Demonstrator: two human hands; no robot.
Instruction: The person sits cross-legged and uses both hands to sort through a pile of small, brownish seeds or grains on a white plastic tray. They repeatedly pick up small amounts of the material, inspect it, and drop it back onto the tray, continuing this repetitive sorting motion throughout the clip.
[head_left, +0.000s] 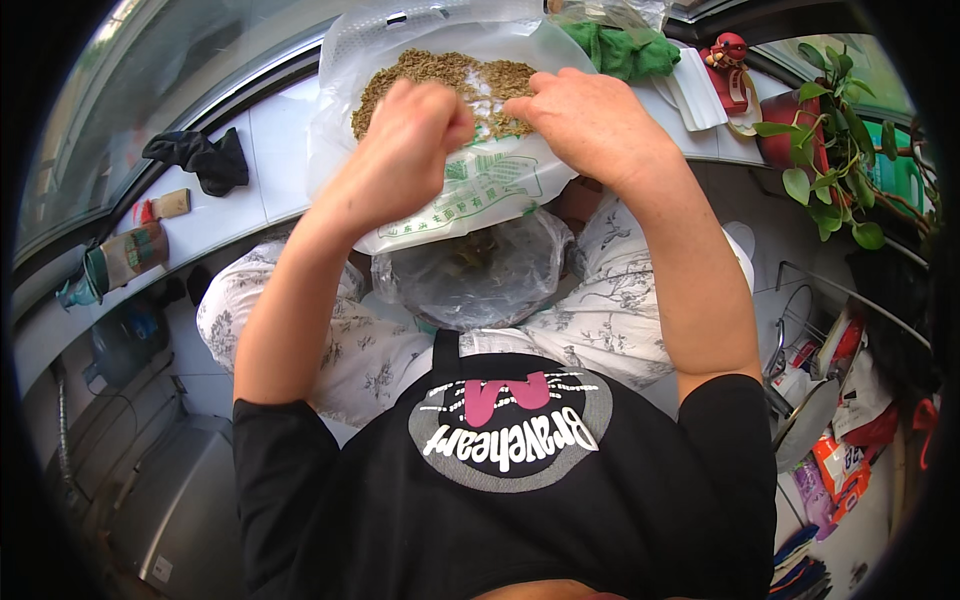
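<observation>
A white plastic bag with green print lies flattened on the white tiled ledge. On it spreads a heap of small brown dried plant bits, parted by a paler strip near the middle. My left hand is over the left part of the heap, blurred, with its fingers curled in; whether it holds anything is hidden. At the heap's right edge, my right hand has its fingertips down among the bits; a pinch cannot be made out. Below the bag, between my knees, is a round container lined with clear plastic, with some dark matter inside.
A green cloth, a red figurine and a potted vine line the ledge at right. To the left lie a black cloth and a jar. A pan and packets are at lower right.
</observation>
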